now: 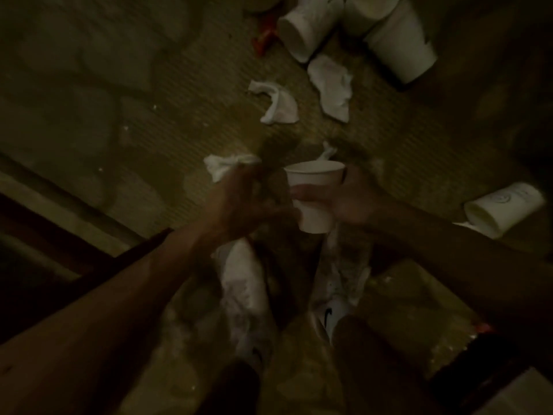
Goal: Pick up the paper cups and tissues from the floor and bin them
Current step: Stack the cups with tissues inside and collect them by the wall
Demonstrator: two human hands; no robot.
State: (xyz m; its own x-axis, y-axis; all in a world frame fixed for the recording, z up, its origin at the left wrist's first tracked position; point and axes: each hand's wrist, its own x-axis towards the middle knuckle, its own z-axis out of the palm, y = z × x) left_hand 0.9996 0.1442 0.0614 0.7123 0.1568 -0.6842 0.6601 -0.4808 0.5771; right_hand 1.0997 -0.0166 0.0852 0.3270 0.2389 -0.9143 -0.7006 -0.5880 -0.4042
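Everything is dim and blurred. A small white paper cup is held upright above the floor in the grip of the right hand, fingers wrapped round its wall. The left hand is seen with fingertips meeting a crumpled tissue; whether it is pinched cannot be told. A faint round print on a lying cup cannot be read. A black swoosh is shown on a white shoe. Further tissues and tipped cups, cut off at the top edge, are scattered on the ribbed floor.
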